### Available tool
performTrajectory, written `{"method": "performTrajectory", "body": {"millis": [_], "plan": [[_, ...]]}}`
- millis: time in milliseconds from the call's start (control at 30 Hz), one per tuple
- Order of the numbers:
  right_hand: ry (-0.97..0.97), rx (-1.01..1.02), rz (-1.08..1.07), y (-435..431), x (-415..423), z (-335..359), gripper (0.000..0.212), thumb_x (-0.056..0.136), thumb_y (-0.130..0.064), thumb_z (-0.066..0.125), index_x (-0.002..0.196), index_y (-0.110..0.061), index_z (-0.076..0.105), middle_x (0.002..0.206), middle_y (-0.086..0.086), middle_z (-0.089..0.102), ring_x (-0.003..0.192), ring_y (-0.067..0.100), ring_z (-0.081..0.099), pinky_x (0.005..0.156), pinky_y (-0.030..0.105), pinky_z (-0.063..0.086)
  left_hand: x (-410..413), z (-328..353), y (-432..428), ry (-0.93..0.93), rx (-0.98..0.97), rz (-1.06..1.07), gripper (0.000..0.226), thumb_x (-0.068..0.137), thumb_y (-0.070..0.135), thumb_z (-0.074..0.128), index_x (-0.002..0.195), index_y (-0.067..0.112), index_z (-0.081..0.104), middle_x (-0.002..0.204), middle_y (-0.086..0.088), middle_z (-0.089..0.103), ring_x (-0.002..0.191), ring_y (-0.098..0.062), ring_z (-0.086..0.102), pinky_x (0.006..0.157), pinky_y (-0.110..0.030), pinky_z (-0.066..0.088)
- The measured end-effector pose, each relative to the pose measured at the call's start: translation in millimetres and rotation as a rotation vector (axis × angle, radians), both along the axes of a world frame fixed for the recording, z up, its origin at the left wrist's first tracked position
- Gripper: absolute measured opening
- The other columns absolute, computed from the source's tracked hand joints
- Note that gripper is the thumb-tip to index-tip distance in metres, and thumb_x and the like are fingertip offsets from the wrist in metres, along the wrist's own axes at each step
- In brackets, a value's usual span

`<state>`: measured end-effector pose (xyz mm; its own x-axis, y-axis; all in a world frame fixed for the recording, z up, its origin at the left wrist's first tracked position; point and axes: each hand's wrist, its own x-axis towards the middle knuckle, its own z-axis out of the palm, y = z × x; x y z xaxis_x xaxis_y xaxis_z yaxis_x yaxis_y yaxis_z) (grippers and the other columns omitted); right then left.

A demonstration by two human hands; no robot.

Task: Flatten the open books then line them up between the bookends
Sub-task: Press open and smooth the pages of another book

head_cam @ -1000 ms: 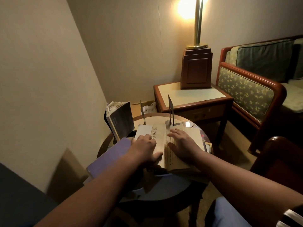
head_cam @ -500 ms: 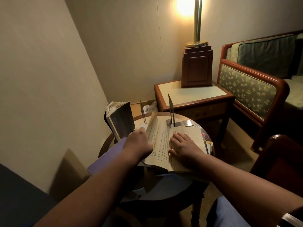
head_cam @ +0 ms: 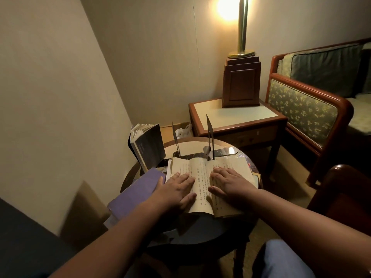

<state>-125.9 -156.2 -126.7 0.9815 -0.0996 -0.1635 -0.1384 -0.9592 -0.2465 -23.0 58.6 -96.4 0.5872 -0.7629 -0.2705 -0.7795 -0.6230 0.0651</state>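
Observation:
An open book (head_cam: 201, 177) with yellowed printed pages lies on the small round table (head_cam: 200, 235). My left hand (head_cam: 176, 190) presses flat on its left page. My right hand (head_cam: 230, 183) presses flat on its right page. Two thin metal bookends stand upright behind the book: the left bookend (head_cam: 176, 140) and the right bookend (head_cam: 209, 135). A dark-covered book (head_cam: 147, 146) stands upright at the table's left, its pages fanned. A purple book (head_cam: 136, 192) lies flat left of the open book.
A wooden side table (head_cam: 236, 121) with a lamp base (head_cam: 241, 81) stands behind the round table. An upholstered sofa (head_cam: 307, 109) is at right, a dark wooden chair arm (head_cam: 345, 177) at near right. A wall runs close on the left.
My left hand turned a leaf over to the left and now lies flat on the left page. The right hand stayed pressed on the right page.

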Motion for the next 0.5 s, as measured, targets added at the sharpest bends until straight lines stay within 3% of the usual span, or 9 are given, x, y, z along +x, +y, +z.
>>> {"method": "performTrajectory", "body": {"millis": [200, 267, 333, 433, 500], "plan": [[-0.006, -0.057, -0.035, 16, 9, 12, 0.083, 0.092, -0.073, 0.019, 0.152, -0.017, 0.028, 0.161, 0.01, 0.023, 0.147, 0.027, 0.02, 0.119, 0.042, 0.016, -10, -14, 9, -0.043, 0.048, -0.012, 0.071, 0.094, 0.07, 0.013, 0.153, 0.04, -0.012, 0.162, 0.01, -0.018, 0.149, -0.019, -0.018, 0.115, -0.067, -0.006], [0.023, -0.039, -0.061, 25, 11, 8, 0.096, 0.084, -0.08, 0.007, 0.157, -0.018, 0.012, 0.164, 0.012, 0.011, 0.15, 0.033, 0.009, 0.121, 0.048, 0.007, -8, -13, 11, -0.046, 0.051, -0.011, 0.074, 0.09, 0.073, 0.01, 0.152, 0.04, -0.014, 0.161, 0.01, -0.021, 0.149, -0.018, -0.02, 0.115, -0.067, -0.007], [0.056, -0.034, -0.059, 31, 9, 1, 0.105, 0.07, -0.084, -0.007, 0.156, -0.025, -0.011, 0.165, 0.007, -0.013, 0.151, 0.033, -0.013, 0.12, 0.053, -0.008, -6, -10, 13, -0.047, 0.067, -0.013, 0.082, 0.08, 0.079, 0.0, 0.152, 0.041, -0.015, 0.16, 0.011, -0.023, 0.148, -0.017, -0.022, 0.113, -0.067, -0.008], [0.047, -0.074, -0.039, 31, 10, -9, 0.09, 0.083, -0.079, -0.002, 0.154, -0.028, -0.02, 0.163, 0.0, -0.023, 0.147, 0.031, -0.024, 0.118, 0.055, -0.014, -2, -5, 17, -0.055, 0.106, -0.031, 0.093, 0.068, 0.082, -0.007, 0.151, 0.042, -0.016, 0.158, 0.013, -0.026, 0.148, -0.017, -0.022, 0.112, -0.068, -0.01], [0.044, -0.092, -0.028, 29, 11, -11, 0.087, 0.087, -0.078, 0.003, 0.154, -0.028, -0.02, 0.162, -0.002, -0.024, 0.147, 0.03, -0.024, 0.118, 0.055, -0.015, 1, -2, 18, -0.066, 0.132, -0.042, 0.082, 0.08, 0.079, 0.002, 0.151, 0.042, -0.015, 0.158, 0.013, -0.026, 0.148, -0.017, -0.021, 0.112, -0.069, -0.012]]}}
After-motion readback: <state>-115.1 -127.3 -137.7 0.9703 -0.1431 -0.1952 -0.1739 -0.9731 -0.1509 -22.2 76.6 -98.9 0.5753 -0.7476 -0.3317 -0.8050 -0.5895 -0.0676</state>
